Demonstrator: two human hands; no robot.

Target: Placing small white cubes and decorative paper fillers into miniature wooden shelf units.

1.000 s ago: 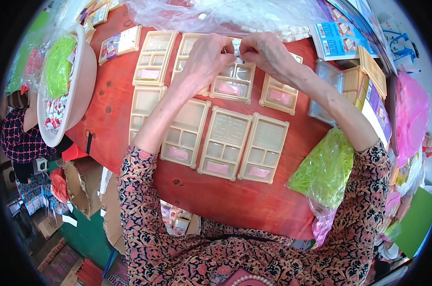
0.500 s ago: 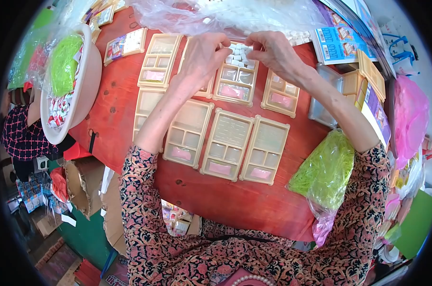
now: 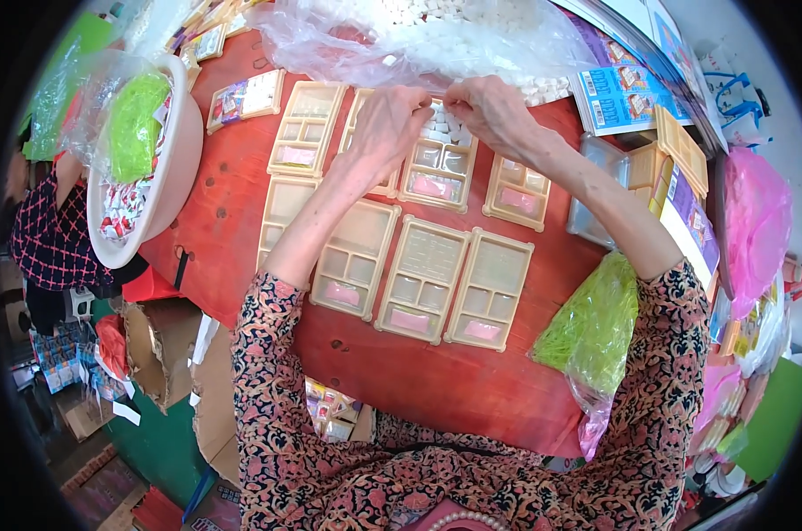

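Both my hands are over the far end of a cream compartment tray, whose large compartment holds small white pieces. My left hand comes in from the tray's left with thumb and fingers pinched together. From the right, my right hand bends its fingers down close to the left fingertips, also closed. What either holds is too small or hidden to make out. A pink block lies in the tray's near compartment under a clear surface. My left hand and forearm partly cover the neighbouring trays.
Several similar trays stand in two rows on the red table. Beyond them spreads a clear plastic bag with white pieces. A white tub is at left; a bag of green shreds lies at right. Printed cards are stacked far right.
My two hands have come closer together over the tray's far end, and their fingertips are nearer to each other. The whole view has shifted slightly, with the trays lower in the picture.
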